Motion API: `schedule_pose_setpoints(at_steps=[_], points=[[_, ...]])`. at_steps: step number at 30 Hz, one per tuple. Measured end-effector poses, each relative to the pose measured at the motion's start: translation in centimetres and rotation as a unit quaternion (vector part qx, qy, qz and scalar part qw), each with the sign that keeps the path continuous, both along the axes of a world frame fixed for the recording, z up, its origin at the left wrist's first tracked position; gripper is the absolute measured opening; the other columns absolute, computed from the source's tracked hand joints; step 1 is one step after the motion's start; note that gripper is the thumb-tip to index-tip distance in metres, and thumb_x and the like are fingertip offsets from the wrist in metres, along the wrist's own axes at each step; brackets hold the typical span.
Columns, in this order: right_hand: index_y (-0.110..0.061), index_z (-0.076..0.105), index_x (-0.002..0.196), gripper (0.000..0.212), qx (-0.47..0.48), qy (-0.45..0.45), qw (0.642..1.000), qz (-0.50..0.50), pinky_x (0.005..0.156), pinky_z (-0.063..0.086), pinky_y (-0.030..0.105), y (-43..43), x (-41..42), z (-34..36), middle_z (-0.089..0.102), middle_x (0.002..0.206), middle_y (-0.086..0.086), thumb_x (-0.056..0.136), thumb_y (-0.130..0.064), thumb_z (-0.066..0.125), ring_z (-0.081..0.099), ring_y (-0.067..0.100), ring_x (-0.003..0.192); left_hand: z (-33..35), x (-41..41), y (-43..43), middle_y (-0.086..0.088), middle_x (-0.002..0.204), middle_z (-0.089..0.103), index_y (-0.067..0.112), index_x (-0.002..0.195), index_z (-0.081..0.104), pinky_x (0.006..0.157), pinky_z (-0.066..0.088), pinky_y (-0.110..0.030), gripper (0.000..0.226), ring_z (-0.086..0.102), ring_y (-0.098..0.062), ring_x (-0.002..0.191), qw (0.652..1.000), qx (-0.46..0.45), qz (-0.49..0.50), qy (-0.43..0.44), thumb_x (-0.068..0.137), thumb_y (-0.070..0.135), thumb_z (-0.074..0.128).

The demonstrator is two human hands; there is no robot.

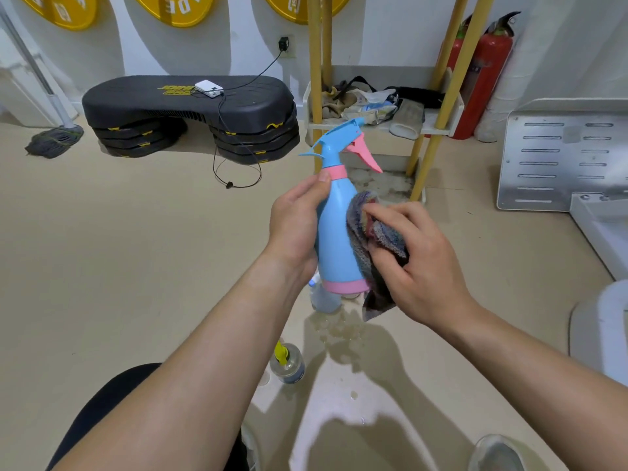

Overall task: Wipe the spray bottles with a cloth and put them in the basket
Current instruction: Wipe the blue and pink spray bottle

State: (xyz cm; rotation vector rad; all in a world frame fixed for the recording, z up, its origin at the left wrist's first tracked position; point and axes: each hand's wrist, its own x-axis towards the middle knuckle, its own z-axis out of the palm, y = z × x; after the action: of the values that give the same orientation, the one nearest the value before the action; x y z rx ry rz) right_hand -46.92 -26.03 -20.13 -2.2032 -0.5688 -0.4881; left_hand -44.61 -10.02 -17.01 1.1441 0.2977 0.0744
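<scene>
Holding one blue spray bottle (334, 239) upright in mid-air, our left hand (295, 226) curls its fingers round the body, thumb at the pink collar; our right hand (421, 263) pinches one grey cloth (370, 246) against the bottle's side. Two further bottles stand on the floor (136, 266) beneath: one clear bottle (323, 299) and one yellow-nozzled bottle (288, 365).

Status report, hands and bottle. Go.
Left hand grips blue spray bottle, nozzle up. Right hand holds cloth against its side. Yellow-nozzle bottle on floor below. Basket not in view.
</scene>
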Motion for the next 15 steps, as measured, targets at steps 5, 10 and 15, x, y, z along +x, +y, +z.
schedule_pose_setpoints(at_steps=[5, 10, 15], points=[[-0.026, 0.059, 0.131, 0.039, 0.238, 0.211, 0.946, 0.062, 0.106, 0.045, 0.034, 0.7, 0.2, -0.2, 0.068, 0.124, -0.01, 0.093, -0.028, 0.054, 0.061, 0.009, 0.12, 0.0, 0.1, 0.2, -0.016, 0.092, 0.065, 0.01, 0.095, 0.068, 0.08, 0.049, -0.039, 0.022, 0.06, -0.028, 0.081, 0.999, -0.031, -0.024, 0.005, 0.1, 0.029, 0.058], [-0.024, 0.063, 0.112, 0.017, 0.384, 0.33, 0.86, 0.059, 0.081, 0.055, 0.02, 2.3, 0.0, 0.8, 0.075, 0.094, -0.015, 0.103, -0.016, 0.05, 0.07, 0.002, 0.09, -0.2, -0.1, -0.7, -0.011, 0.094, 0.065, 0.016, 0.094, 0.067, 0.083, 0.047, -0.042, 0.03, 0.06, -0.027, 0.085, 1.0, 0.0, 0.017, 0.014, 0.09, 0.045, 0.062], [-0.03, 0.064, 0.122, 0.038, 0.285, 0.287, 0.915, -0.005, 0.104, 0.049, 0.046, 2.8, 0.4, 0.7, 0.073, 0.113, -0.011, 0.091, -0.047, 0.053, 0.067, 0.011, 0.11, -0.9, -0.4, -1.9, 0.002, 0.093, 0.061, 0.019, 0.1, 0.053, 0.083, 0.051, -0.038, 0.047, 0.061, -0.016, 0.082, 0.987, 0.114, 0.109, 0.017, 0.074, 0.057, 0.067]])
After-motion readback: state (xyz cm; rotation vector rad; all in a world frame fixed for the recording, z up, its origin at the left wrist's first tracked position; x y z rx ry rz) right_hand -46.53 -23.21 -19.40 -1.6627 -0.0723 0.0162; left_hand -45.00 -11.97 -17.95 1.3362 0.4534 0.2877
